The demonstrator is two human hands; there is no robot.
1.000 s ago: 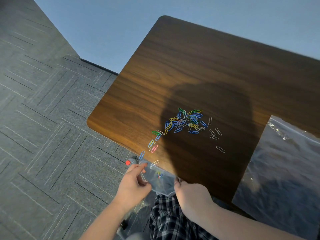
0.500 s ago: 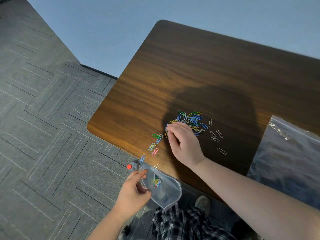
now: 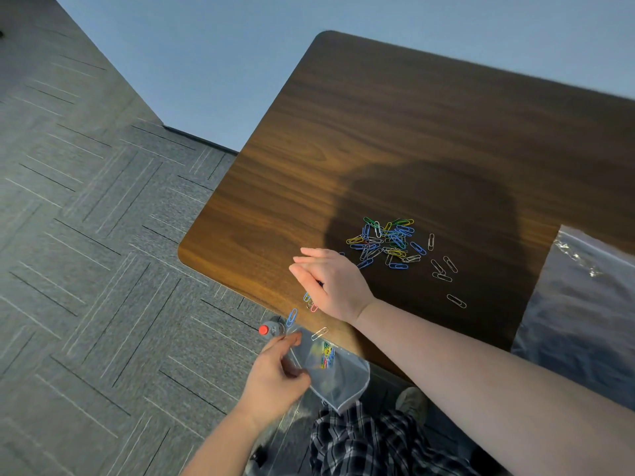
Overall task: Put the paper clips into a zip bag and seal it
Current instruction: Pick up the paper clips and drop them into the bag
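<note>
A pile of coloured paper clips point(image 3: 388, 242) lies on the wooden table point(image 3: 412, 132), with several silver clips point(image 3: 443, 269) scattered to its right. My right hand point(image 3: 330, 283) rests palm down left of the pile, fingers stretched out to the left, covering some clips; what is under the palm is hidden. A few clips peek out below it, and a blue clip point(image 3: 292, 316) and a silver clip point(image 3: 319, 333) lie by the near edge. My left hand point(image 3: 275, 376) pinches the rim of a clear zip bag point(image 3: 340, 376) just below that edge. A few coloured clips point(image 3: 327, 354) sit inside it.
A large clear plastic bag point(image 3: 577, 321) covers the table's right near corner. A red-capped bottle point(image 3: 269, 329) shows beside the near table edge, above my left hand. Grey carpet floor lies to the left, and plaid trousers point(image 3: 371, 441) show below the bag.
My right hand let go of the bag, reached to the pile's left edge, then slid left and toward the near edge over loose clips. My left hand kept hold of the bag.
</note>
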